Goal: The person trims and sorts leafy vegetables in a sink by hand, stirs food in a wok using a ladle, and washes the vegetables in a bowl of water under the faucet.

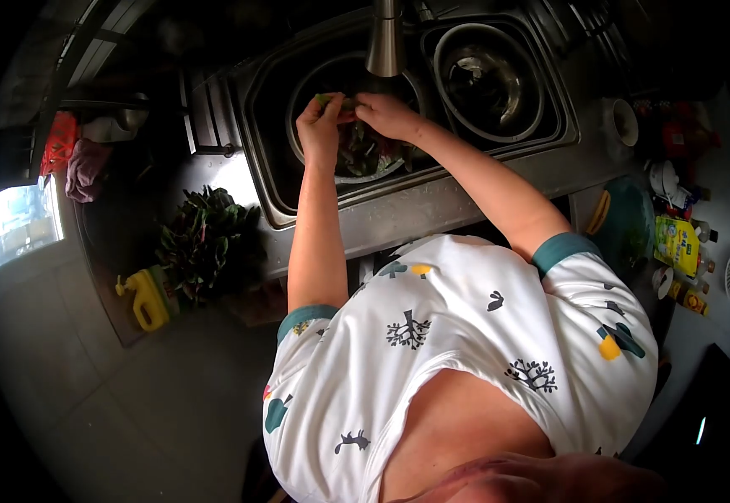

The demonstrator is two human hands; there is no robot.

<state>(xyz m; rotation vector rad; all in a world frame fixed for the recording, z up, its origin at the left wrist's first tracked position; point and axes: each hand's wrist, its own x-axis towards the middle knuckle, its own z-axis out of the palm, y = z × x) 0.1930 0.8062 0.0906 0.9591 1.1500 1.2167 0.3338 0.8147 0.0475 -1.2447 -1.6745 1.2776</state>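
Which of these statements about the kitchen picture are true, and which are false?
1. The left hand and right hand are close together over the left basin. True.
2. The large leafy bunch lies in the right basin. False: it is outside the sink, to its left.
3. A yellow jug is near the leafy bunch. True.
4. The shirt is plain white all over. False: it has printed pictures and green sleeve edges.
5. The right basin holds a round bowl. True.

A kitchen, shown by the double sink (361, 191), steel faucet (386, 50) and leafy greens (210, 239) beside it.
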